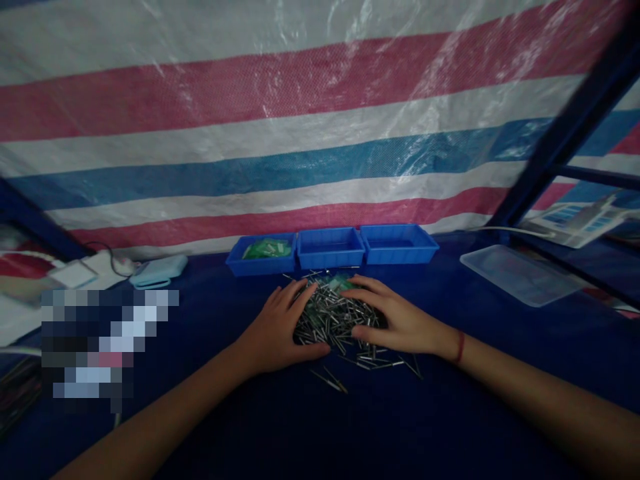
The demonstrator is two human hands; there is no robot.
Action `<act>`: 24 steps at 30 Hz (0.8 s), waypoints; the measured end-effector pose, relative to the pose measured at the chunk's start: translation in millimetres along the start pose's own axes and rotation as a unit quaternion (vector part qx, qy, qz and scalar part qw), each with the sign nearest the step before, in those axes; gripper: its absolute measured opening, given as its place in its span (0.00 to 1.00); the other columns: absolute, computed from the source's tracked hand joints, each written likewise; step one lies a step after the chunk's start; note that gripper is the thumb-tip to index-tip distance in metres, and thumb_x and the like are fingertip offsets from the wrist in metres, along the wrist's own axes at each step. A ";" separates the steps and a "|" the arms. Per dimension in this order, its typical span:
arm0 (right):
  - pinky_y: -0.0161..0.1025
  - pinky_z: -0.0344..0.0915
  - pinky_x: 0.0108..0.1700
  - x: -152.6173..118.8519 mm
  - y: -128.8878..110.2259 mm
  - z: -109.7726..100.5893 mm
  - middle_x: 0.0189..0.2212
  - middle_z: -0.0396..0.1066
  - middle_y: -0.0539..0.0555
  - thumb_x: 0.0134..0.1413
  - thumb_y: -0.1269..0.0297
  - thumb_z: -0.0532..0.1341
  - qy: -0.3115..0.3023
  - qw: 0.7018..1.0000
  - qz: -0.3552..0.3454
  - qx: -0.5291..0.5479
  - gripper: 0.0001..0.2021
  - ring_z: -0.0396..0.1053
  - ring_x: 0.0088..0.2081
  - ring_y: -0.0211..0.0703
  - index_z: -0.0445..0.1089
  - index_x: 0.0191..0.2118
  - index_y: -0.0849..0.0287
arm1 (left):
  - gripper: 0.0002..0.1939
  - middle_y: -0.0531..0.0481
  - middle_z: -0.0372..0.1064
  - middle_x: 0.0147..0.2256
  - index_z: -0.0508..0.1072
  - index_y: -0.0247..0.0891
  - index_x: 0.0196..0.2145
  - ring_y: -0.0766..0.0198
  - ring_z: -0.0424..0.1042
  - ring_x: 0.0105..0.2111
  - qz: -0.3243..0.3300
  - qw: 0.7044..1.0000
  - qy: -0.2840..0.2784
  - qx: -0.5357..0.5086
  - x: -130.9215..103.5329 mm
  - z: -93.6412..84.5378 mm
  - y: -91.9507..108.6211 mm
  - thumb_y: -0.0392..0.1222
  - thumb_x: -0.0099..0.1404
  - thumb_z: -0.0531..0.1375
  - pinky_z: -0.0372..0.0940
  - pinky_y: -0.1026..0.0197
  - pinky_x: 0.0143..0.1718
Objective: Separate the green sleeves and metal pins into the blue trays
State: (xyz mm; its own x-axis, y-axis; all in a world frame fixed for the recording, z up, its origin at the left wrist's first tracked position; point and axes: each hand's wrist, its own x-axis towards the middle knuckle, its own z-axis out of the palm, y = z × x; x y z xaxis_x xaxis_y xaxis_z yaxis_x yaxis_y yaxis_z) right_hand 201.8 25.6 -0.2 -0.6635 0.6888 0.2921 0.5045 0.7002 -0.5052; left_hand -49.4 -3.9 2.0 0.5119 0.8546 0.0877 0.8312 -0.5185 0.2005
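A heap of thin, shiny metal rods (333, 317) lies on the dark blue table, with a bit of green wrapping (341, 283) near its far side. My left hand (280, 327) rests against the heap's left edge, its fingers spread and its thumb reaching along the near side. On the opposite side, my right hand (395, 317) has its fingers apart over the heap's right part, thumb toward the middle. Neither hand visibly grips a rod. A few loose rods (330, 380) lie nearer to me, apart from the heap.
Behind the heap stand a left blue tray (260, 267) holding green packets (267, 249), a middle blue tray (331, 259) and a right blue tray (400, 255). A clear plastic lid (520, 275) lies right. A light blue case (159, 270) sits left, near a blurred-out patch. Striped sheeting (300, 153) hangs behind.
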 end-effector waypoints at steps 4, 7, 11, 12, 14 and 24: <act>0.48 0.62 0.51 11.2 2.0 7.0 0.44 0.70 0.56 0.57 0.59 0.55 0.124 0.980 0.102 0.121 0.15 0.68 0.46 0.45 0.67 0.47 0.56 | 0.48 0.35 0.43 0.62 0.46 0.35 0.62 0.44 0.46 0.61 0.028 0.999 0.019 -0.042 9.3 2.5 3.2 0.66 0.54 0.56 0.48 0.43 0.59; 0.47 0.65 0.45 21.2 7.7 12.4 0.36 0.73 0.55 0.53 0.62 0.58 0.167 0.963 0.152 0.146 0.13 0.70 0.39 0.44 0.69 0.44 0.58 | 0.48 0.36 0.45 0.61 0.48 0.35 0.62 0.45 0.48 0.60 0.035 0.997 0.034 -0.057 12.3 4.0 4.4 0.66 0.53 0.57 0.49 0.44 0.58; 0.44 0.67 0.40 27.7 11.4 13.8 0.30 0.73 0.53 0.48 0.65 0.60 0.189 0.951 0.169 0.179 0.09 0.71 0.32 0.42 0.69 0.38 0.60 | 0.38 0.38 0.51 0.59 0.53 0.36 0.60 0.48 0.51 0.59 0.032 0.994 0.059 -0.080 12.4 3.5 6.8 0.60 0.58 0.55 0.50 0.45 0.58; 0.44 0.67 0.39 28.1 10.6 12.6 0.29 0.73 0.53 0.47 0.65 0.60 0.199 0.946 0.170 0.189 0.09 0.71 0.32 0.41 0.69 0.36 0.60 | 0.35 0.39 0.53 0.59 0.55 0.36 0.59 0.49 0.52 0.59 0.027 0.994 0.069 -0.084 12.4 2.8 7.9 0.59 0.60 0.54 0.49 0.45 0.59; 0.45 0.67 0.40 27.9 6.5 8.9 0.30 0.72 0.53 0.45 0.65 0.61 0.222 0.939 0.166 0.205 0.08 0.71 0.33 0.41 0.68 0.34 0.61 | 0.29 0.40 0.57 0.57 0.59 0.37 0.56 0.49 0.53 0.59 0.013 0.991 0.099 -0.091 14.2 0.6 11.3 0.55 0.62 0.53 0.46 0.42 0.59; 0.41 0.68 0.38 13.3 -25.5 -4.6 0.30 0.72 0.50 0.47 0.63 0.63 0.287 0.906 0.096 0.296 0.09 0.70 0.32 0.38 0.68 0.37 0.57 | 0.09 0.47 0.71 0.33 0.72 0.35 0.34 0.60 0.69 0.34 0.012 0.941 0.187 -0.281 49.9 -10.6 49.2 0.43 0.63 0.56 0.63 0.57 0.38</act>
State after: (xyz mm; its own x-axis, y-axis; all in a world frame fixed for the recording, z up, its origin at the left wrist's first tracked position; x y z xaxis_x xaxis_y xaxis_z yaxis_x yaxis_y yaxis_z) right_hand 182.6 17.8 20.3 -0.1127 0.8903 0.4412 0.0834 0.4509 -0.8886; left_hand 14.8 13.6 26.6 0.3302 0.8480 0.4146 0.5214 -0.5300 0.6688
